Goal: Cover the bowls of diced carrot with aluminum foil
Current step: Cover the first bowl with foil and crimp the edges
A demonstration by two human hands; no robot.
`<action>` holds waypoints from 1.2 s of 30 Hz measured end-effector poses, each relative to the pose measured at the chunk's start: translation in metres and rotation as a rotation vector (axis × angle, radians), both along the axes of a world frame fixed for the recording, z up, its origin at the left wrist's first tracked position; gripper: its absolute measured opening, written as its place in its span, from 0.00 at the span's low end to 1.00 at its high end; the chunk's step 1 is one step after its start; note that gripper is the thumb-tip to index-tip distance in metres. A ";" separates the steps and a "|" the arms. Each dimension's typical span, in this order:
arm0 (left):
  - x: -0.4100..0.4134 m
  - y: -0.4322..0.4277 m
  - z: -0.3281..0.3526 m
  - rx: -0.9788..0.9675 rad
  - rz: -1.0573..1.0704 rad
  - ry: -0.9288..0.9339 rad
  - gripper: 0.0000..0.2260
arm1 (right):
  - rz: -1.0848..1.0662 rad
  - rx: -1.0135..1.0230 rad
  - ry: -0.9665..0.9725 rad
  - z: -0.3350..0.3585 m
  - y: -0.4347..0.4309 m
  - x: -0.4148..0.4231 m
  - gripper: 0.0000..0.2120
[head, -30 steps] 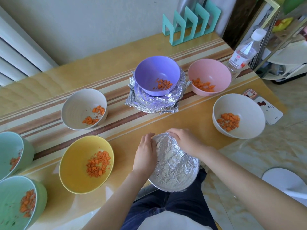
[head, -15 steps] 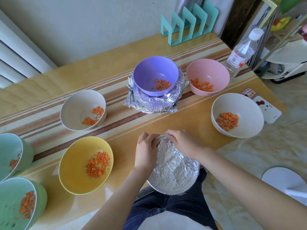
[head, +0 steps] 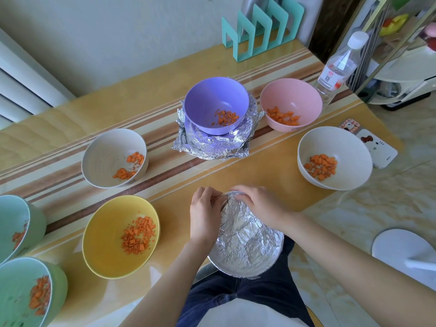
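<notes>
A foil-covered bowl sits at the table's near edge, its crinkled aluminum foil wrapped over the rim. My left hand grips the bowl's far-left rim, fingers curled over the foil. My right hand presses and pinches the foil at the far rim. Open bowls of diced carrot stand around: a yellow bowl, a white bowl, a purple bowl standing on a crumpled foil stack, a pink bowl, another white bowl, and two green bowls at the left.
A clear plastic bottle stands at the table's far right corner beside a teal rack. A phone-like case lies at the right edge. A white stool is on the floor to the right. My lap is under the near edge.
Both hands slid along the far rim of the foil-covered bowl, closing toward each other and crimping the foil there. The other bowls have not moved.
</notes>
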State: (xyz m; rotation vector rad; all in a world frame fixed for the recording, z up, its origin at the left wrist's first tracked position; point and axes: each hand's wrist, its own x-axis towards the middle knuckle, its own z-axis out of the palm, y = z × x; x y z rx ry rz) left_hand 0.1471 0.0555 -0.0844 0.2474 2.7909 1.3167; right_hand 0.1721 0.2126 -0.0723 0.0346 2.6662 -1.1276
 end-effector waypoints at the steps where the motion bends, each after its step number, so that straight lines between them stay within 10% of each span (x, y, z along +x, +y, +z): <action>1: 0.000 0.000 0.000 0.001 -0.011 0.010 0.04 | -0.011 -0.007 0.007 0.000 0.000 0.001 0.14; 36: -0.019 0.006 0.010 0.049 -0.067 -0.039 0.06 | 0.005 0.047 0.039 -0.004 0.001 -0.021 0.25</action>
